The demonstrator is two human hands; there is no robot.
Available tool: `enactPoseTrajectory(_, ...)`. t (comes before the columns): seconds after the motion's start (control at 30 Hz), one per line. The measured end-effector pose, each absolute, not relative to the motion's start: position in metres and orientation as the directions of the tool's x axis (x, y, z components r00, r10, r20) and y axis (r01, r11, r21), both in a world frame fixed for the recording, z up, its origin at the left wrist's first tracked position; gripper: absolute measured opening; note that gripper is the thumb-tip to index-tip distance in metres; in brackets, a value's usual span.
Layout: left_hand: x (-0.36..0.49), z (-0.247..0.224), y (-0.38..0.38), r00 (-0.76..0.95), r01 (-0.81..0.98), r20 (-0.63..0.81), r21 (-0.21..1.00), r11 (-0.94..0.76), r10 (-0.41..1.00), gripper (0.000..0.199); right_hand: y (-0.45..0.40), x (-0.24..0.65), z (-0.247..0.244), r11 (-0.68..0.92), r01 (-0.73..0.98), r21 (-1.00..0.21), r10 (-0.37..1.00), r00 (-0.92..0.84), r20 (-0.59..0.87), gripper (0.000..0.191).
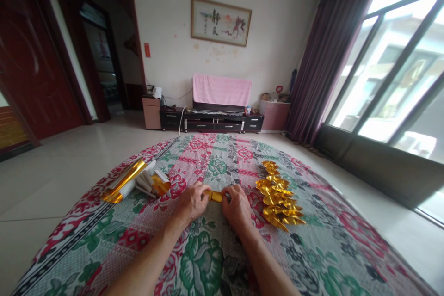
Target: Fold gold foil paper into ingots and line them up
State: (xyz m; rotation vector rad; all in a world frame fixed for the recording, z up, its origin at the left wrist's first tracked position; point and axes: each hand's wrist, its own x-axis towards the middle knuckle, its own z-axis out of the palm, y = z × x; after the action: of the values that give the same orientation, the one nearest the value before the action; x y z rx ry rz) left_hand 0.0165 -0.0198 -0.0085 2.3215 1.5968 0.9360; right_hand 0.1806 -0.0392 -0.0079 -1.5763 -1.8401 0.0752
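Two hands pinch the ends of a gold piece

The step in hand looks like shaping or steadying one small gold piece [215, 196]. It sits low over the cloth [201, 261], in front of the person and between the two hands. The left hand [193, 201] is closed in a narrow pinch on one end, thumb against fingers. The right hand [239, 207] has a similar close grip at the other end, where its curled fingers hide part of the piece (something greyish shows there, too small to make out). The middle of the piece lies bare between them, and whether it touches the cloth is hard to tell.

Beyond the right hand, on the right, stands a cluster of gold shapes [277, 194], pointed and overlapping. Beyond the left hand, on the left, lie a bundle of gold sheets [129, 180] and some pale strips [145, 182], loosely heaped.

From this grip, the next move seems to call for light, even pressure at both ends, since the foil-like stuff probably creases easily and a hard pull could tear it.
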Motion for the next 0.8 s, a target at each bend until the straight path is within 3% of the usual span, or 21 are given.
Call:
enactPoseTrajectory(0.33,0.0146,-0.0119,-0.0176,0.216,0.725,0.55,0.463,-0.51,0.807,0.011,-0.0332,0.1821,-0.0112,0.406,0.751,-0.52,0.792,-0.006,0.61,0.027)
enactPoseTrajectory(0.8,0.013,-0.0182,-0.013,0.229,0.728,0.575,0.435,-0.53,0.786,0.017,-0.0339,0.1828,-0.0134,0.389,0.758,-0.524,0.808,-0.007,0.589,0.022)
